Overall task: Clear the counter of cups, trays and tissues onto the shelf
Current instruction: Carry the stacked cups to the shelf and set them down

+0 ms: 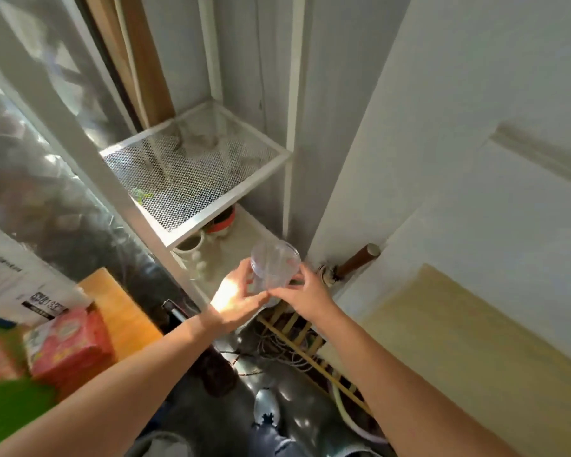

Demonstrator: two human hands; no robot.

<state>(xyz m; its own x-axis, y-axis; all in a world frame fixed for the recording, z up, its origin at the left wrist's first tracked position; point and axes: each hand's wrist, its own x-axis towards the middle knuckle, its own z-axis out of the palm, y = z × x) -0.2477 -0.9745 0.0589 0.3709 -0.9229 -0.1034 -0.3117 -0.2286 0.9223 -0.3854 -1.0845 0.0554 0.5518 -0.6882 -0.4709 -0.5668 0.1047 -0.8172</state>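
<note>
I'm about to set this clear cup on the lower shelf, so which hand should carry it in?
Probably the left hand: it cradles the clear plastic cup from below on the lower shelf side, while the right hand only pinches its edge nearer the wall.

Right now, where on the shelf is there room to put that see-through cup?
The white mesh upper shelf is bare. The lower shelf is free along its near edge, below the clear plastic cup held in both hands. It is crowded further back by the red-rimmed bowl and white mug.
</note>
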